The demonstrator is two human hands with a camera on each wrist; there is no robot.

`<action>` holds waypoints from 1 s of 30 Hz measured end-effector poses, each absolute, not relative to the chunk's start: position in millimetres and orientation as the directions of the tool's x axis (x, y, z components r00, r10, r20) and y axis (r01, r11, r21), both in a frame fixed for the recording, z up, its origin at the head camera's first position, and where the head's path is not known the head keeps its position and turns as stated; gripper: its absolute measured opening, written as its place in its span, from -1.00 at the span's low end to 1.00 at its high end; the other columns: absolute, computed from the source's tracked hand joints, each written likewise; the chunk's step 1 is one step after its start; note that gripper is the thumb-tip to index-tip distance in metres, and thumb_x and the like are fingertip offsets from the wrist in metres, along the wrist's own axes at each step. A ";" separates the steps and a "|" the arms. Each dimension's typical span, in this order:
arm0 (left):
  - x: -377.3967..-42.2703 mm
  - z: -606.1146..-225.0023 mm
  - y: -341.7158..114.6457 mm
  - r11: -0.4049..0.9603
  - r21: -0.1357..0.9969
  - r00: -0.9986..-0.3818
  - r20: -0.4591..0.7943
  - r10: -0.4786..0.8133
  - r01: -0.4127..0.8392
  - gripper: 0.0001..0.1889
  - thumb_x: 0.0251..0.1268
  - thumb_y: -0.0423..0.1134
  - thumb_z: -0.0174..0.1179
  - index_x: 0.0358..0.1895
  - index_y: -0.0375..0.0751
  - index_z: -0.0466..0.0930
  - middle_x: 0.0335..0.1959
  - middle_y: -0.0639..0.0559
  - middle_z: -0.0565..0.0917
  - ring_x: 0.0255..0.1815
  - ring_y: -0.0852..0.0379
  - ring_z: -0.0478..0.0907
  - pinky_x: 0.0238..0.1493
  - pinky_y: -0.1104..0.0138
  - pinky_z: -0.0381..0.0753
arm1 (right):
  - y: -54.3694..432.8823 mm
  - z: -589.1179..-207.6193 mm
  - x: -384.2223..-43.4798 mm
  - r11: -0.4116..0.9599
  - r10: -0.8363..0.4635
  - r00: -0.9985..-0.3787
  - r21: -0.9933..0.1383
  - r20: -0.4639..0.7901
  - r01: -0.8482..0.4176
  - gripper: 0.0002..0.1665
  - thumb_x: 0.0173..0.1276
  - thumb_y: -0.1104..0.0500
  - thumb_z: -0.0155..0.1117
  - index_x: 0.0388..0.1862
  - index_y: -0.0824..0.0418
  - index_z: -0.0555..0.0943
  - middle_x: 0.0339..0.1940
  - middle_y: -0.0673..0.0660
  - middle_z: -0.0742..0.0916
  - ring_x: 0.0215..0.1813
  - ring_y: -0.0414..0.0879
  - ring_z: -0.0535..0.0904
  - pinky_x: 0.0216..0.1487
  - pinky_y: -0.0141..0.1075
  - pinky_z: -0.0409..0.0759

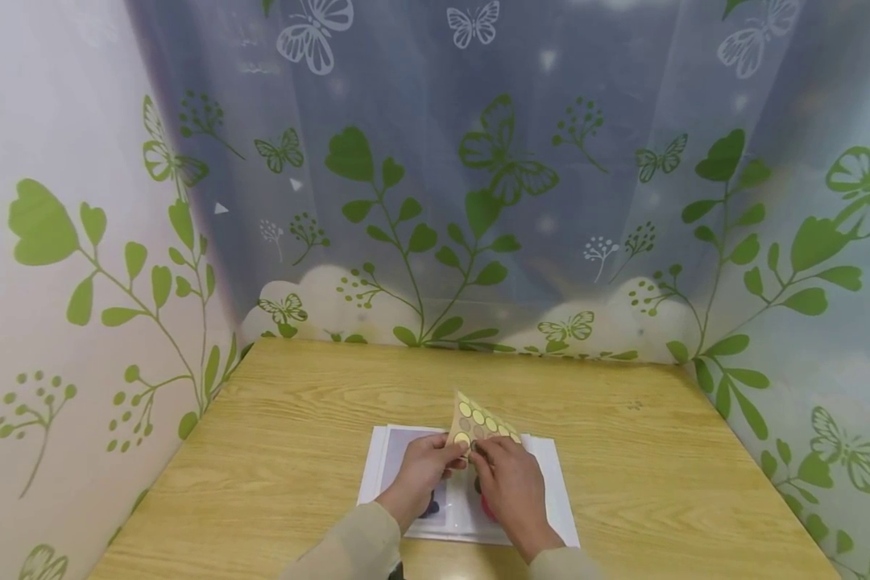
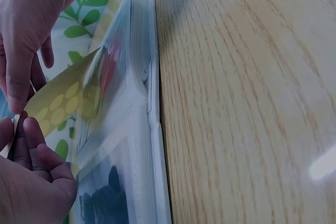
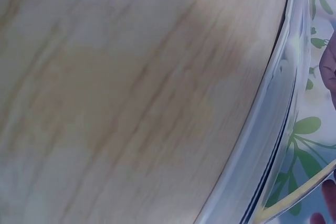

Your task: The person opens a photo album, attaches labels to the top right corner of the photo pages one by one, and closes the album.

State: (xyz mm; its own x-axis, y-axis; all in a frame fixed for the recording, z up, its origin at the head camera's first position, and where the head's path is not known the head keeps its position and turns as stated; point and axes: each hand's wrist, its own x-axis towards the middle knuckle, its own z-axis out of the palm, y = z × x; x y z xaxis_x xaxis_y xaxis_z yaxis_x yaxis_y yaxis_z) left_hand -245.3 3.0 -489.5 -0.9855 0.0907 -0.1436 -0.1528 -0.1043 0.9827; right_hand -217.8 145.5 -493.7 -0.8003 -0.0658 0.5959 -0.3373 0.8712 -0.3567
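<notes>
A tan sheet of round yellow stickers [image 1: 487, 420] is held tilted above an open photo album [image 1: 561, 483] with clear sleeves. My left hand [image 1: 422, 469] pinches the sheet's near left corner between thumb and fingers. Close beside it, my right hand [image 1: 513, 482] pinches the sheet's near edge, fingertips almost meeting the left ones. In the left wrist view the left hand [image 2: 37, 187] is below and the right hand [image 2: 31, 35] above, both at the sheet's edge [image 2: 58, 106]. Whether a single sticker is between the fingertips is too small to tell.
The album lies on a wood-grain table [image 1: 297, 403]. Dark shapes and a red one show on its pages, partly behind the hands. A curtain [image 1: 420, 201] printed with green leaves and butterflies encloses the back and both sides.
</notes>
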 end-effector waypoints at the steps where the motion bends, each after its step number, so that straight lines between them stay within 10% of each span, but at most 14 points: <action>1: -245.2 -489.5 3.0 -0.105 0.983 -0.986 -0.141 0.091 -0.151 -0.81 0.27 -0.28 0.32 -0.22 -0.39 0.70 -0.54 0.07 0.70 -0.45 0.21 0.61 -0.33 0.34 0.50 | 145.2 -493.7 -217.5 0.872 -0.063 -0.804 -0.360 0.592 -0.332 -0.75 0.25 0.10 0.45 -0.13 0.17 0.76 -0.19 0.06 0.75 -0.15 0.02 0.69 -0.15 -0.03 0.61; 30: -244.3 -492.7 4.1 -0.074 0.984 -0.981 -0.151 0.122 -0.161 -0.82 0.27 -0.26 0.33 -0.25 -0.35 0.71 -0.52 0.09 0.69 -0.42 0.21 0.60 -0.27 0.32 0.45 | 137.2 -489.4 -214.7 0.795 0.104 -0.900 -0.579 0.424 -0.181 -0.88 0.30 0.11 0.41 -0.27 0.13 0.78 -0.29 0.03 0.78 -0.18 0.02 0.72 -0.22 -0.03 0.64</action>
